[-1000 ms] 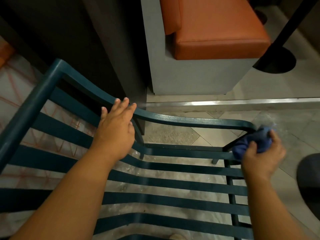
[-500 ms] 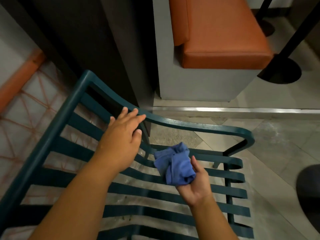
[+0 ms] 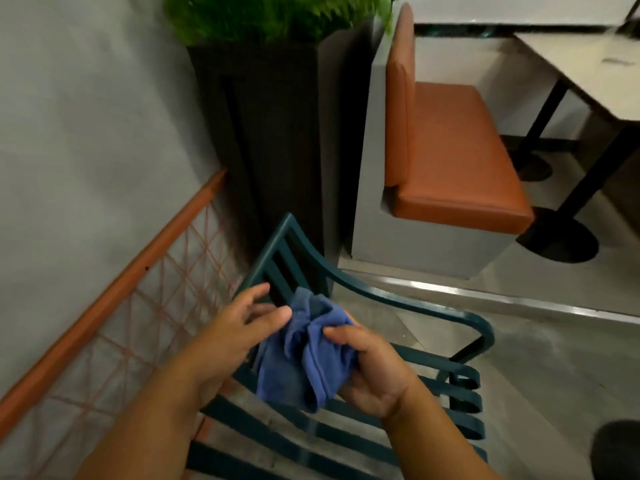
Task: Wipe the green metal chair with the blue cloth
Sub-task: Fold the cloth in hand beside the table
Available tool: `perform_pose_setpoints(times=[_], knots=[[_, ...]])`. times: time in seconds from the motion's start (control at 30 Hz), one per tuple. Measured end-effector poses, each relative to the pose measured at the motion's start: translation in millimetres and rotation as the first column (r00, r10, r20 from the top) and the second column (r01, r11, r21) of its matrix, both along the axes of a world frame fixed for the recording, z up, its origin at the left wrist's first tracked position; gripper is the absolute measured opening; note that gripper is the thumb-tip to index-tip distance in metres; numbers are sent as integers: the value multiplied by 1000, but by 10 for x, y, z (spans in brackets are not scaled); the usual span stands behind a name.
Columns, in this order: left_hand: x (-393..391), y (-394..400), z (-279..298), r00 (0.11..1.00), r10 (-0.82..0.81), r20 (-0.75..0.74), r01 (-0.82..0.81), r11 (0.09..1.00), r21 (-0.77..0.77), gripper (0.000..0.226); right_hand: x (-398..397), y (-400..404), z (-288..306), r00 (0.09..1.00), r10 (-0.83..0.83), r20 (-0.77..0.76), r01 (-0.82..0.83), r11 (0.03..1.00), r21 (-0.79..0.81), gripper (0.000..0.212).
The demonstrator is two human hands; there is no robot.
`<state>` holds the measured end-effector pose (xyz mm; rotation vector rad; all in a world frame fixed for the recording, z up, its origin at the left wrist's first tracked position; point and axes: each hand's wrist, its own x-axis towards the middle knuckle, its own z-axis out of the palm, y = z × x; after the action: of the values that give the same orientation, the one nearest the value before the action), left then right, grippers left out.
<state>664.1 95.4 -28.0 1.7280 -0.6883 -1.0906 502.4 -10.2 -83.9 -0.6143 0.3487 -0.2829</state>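
A restaurant or café seating area: an orange padded booth bench [image 3: 453, 157] faces a pedestal table [image 3: 588, 71], beside a tall planter [image 3: 263, 133].

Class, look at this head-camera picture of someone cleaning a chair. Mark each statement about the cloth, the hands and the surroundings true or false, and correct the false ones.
1. The right hand grips the blue cloth. True.
2. The cloth is spread flat on the seat slats. False: it is bunched up and held above the green metal chair.
3. The left hand rests on the chair's armrest. False: it is at the cloth, thumb against its edge.
4. An orange bench seat stands beyond the chair. True.
5. A green plant tops the dark planter behind the chair. True.
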Motion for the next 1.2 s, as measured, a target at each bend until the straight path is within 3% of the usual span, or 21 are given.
perform_pose_setpoints(times=[0.07,0.13,0.23,0.33,0.47,0.53,0.63,0.73,0.83,0.93,1.03,1.1,1.2], knots=[[-62,181,110,991,-84,-101,85,996,8,55,-102,225,269,999,34,3,-33,998,-47,44],[-146,334,202,989,-113,-97,113,994,-5,42,-215,450,496,997,21,-79,-27,997,-78,37],[-297,488,298,982,-112,-151,101,992,-81,31,-441,701,689,961,-119,-248,111,993,-44,31],[-454,555,344,962,-120,-247,70,977,-202,33,-734,873,820,943,-205,-263,216,976,15,27],[-718,594,336,946,-176,-272,89,949,-303,34,-1079,975,938,849,-376,-372,296,920,-256,21],[-865,608,302,953,-228,-200,161,939,-305,30,-1238,997,1024,761,-505,-408,242,803,-544,17],[-1074,574,224,961,-275,-31,263,943,-204,16,-1566,945,1155,682,-660,-316,44,468,-882,13],[-1394,458,259,907,-405,112,416,904,-98,19,-1978,819,1310,704,-652,-281,-73,328,-942,19],[-1918,293,484,868,-468,167,492,855,-164,49,-2447,637,1415,718,-616,-325,-265,191,-945,28],[-2591,52,667,823,-501,267,560,792,-242,52,-2967,497,1487,693,-638,-337,-390,62,-919,28],[-3359,-222,714,767,-504,397,605,774,-187,25,-3597,399,1534,702,-663,-260,-335,15,-942,19],[-3862,-410,679,744,-470,475,612,765,-201,9,-4103,312,1535,692,-677,-250,-268,81,-960,20],[-4587,-616,602,747,-417,518,608,745,-275,10,-4913,155,1486,624,-705,-338,-342,143,-929,31]])
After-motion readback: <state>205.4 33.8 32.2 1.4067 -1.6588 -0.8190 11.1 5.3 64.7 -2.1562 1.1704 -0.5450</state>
